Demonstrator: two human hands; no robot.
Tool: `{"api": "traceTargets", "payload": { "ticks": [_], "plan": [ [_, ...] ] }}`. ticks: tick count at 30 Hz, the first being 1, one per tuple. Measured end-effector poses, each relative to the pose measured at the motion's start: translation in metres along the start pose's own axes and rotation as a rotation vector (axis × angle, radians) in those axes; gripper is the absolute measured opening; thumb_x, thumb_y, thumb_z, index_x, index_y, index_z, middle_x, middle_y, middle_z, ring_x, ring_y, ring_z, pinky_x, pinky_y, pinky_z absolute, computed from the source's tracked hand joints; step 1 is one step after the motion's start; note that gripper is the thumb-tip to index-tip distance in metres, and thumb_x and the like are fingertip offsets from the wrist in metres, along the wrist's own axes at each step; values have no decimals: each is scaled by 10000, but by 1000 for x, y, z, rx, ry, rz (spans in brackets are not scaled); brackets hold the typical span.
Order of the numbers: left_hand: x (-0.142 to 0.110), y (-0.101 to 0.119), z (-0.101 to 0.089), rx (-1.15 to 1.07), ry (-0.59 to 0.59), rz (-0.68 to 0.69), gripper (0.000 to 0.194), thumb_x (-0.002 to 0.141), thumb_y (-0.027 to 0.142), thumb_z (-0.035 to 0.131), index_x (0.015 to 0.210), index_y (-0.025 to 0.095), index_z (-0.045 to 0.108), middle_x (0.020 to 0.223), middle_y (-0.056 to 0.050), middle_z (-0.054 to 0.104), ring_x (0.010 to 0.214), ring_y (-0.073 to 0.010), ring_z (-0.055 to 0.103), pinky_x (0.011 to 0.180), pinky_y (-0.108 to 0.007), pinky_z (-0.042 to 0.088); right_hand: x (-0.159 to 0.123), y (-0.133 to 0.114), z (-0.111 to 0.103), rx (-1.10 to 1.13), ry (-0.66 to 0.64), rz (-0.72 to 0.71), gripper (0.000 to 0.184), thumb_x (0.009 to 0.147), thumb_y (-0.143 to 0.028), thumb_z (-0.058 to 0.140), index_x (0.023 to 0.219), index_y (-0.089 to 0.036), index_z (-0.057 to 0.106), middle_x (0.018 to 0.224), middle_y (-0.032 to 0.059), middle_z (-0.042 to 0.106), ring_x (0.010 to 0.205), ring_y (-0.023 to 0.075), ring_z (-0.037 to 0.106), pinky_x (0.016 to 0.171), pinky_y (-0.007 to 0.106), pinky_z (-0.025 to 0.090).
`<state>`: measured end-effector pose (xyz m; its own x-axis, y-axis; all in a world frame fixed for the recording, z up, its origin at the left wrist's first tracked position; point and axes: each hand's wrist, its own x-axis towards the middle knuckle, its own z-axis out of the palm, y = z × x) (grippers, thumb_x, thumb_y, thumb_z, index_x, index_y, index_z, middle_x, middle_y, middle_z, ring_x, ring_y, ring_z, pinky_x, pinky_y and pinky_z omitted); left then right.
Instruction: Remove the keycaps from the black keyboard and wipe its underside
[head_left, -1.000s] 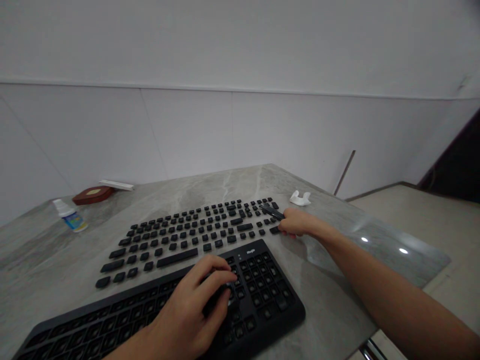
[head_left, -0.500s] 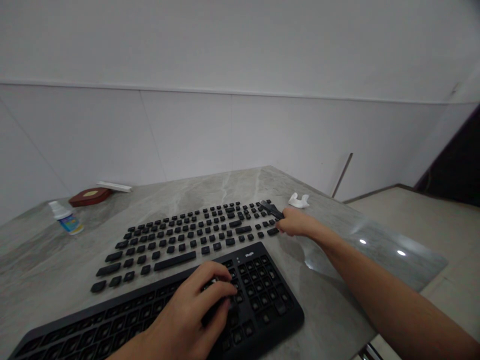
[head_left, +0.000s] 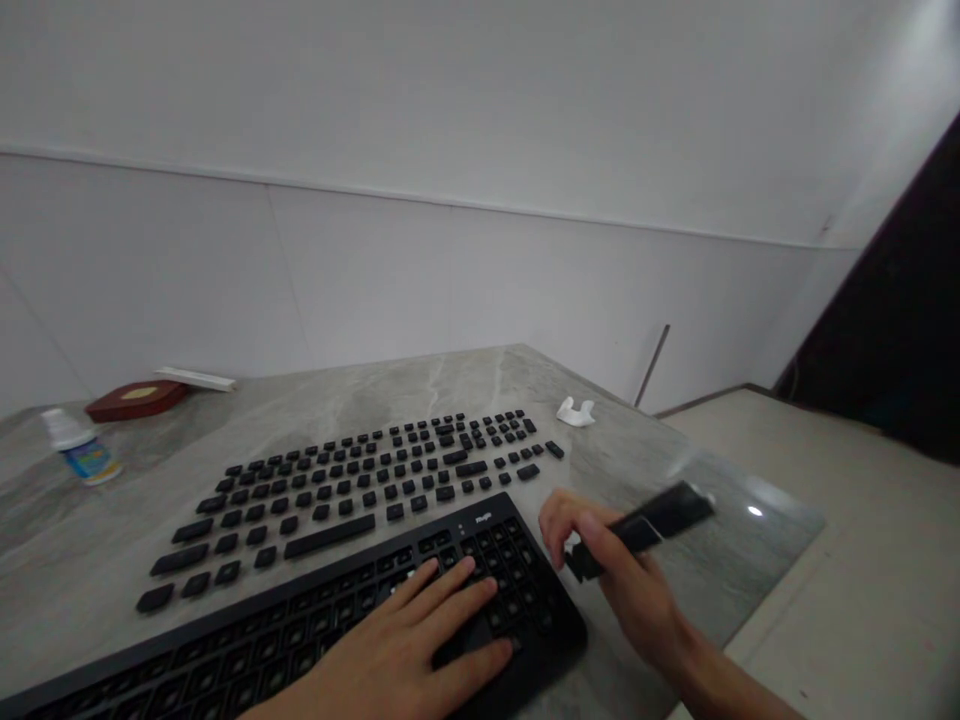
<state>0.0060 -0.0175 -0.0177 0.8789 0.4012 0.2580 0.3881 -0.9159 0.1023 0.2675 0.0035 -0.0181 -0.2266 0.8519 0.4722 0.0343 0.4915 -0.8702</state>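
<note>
A black keyboard with most of its keycaps off lies in front of me, its bare key sockets showing. My left hand rests on the right part of it, fingers spread and holding nothing. To the right of the keyboard, my right hand is raised a little and closed around a flat black tool. The tool's broad end points right and is blurred, so its exact kind is unclear. Beyond the keyboard, loose black keycaps lie in rows on the grey marbled table.
A crumpled white tissue lies at the back right. On the far left stand a white bottle with a blue label, a reddish-brown box and a white strip. A white wall rises behind the table.
My right hand has drawn back from the keycap rows toward me, turning the black tool to point right. My left hand's fingers have straightened and spread over the keyboard. The view has shifted slightly right.
</note>
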Motion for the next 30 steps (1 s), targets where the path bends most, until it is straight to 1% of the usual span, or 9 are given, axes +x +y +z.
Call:
{"api": "traceTargets", "payload": {
  "ticks": [3,5,7,11,14,18,22,25,30],
  "plan": [
    [1,3,-2,22,-48,-2,655,876,93,701,1462,278,473,1522,-123,431,1369,-369,451,1086,-537,435,-25,16,-4,25,-34,22,481,1026,-468,371,706,-183,588,696,22,510,658,158,485,607,291,359],
    [1,3,-3,5,-37,0,667,866,82,703,1461,276,474,1528,-121,421,1372,-365,447,1093,-529,428,-31,21,-7,129,-79,44,482,1008,-467,396,671,-180,586,665,23,524,595,146,467,540,282,331],
    [0,3,-3,-30,-2,0,673,862,84,700,1461,290,471,1532,-104,418,1377,-351,447,1104,-511,422,-31,19,-8,183,-131,33,492,978,-484,430,622,-177,578,636,32,547,567,148,473,530,288,332],
    [0,2,-2,-14,-20,-3,695,855,98,705,1469,309,459,1536,-100,410,1378,-354,445,1097,-512,434,-32,12,-6,4,-225,-31,468,968,-485,437,625,-187,550,645,43,584,640,182,549,657,328,395],
    [0,4,-5,10,-65,-12,696,842,97,718,1462,297,473,1526,-114,424,1367,-370,456,1081,-531,447,-37,9,-2,-143,-225,-85,380,969,-430,437,688,-200,553,685,41,598,682,191,579,692,340,420],
    [0,6,-10,-54,-16,-33,739,823,60,706,1472,311,460,1530,-87,423,1378,-348,445,1105,-505,432,-38,8,3,-267,-166,-199,186,905,-250,485,738,-210,556,670,23,608,651,168,597,640,298,439],
    [1,5,-10,-68,-40,-41,754,806,52,717,1466,316,467,1533,-83,418,1382,-346,438,1108,-504,430,-34,4,2,-278,-212,-320,139,841,-179,478,734,-217,558,677,29,619,613,157,600,575,266,446],
    [2,5,-9,-31,-87,-48,746,794,49,726,1455,297,485,1529,-103,418,1378,-369,434,1088,-540,438,-36,3,-1,-312,-239,-331,135,817,-170,493,722,-220,576,744,46,627,622,156,593,560,269,439],
    [1,6,-11,-90,-47,-62,763,790,20,692,1459,317,476,1530,-84,419,1387,-353,426,1094,-542,432,-41,3,-1,-347,-267,-267,132,814,-167,532,792,-241,638,878,64,622,695,170,605,582,281,472]
  ]
}}
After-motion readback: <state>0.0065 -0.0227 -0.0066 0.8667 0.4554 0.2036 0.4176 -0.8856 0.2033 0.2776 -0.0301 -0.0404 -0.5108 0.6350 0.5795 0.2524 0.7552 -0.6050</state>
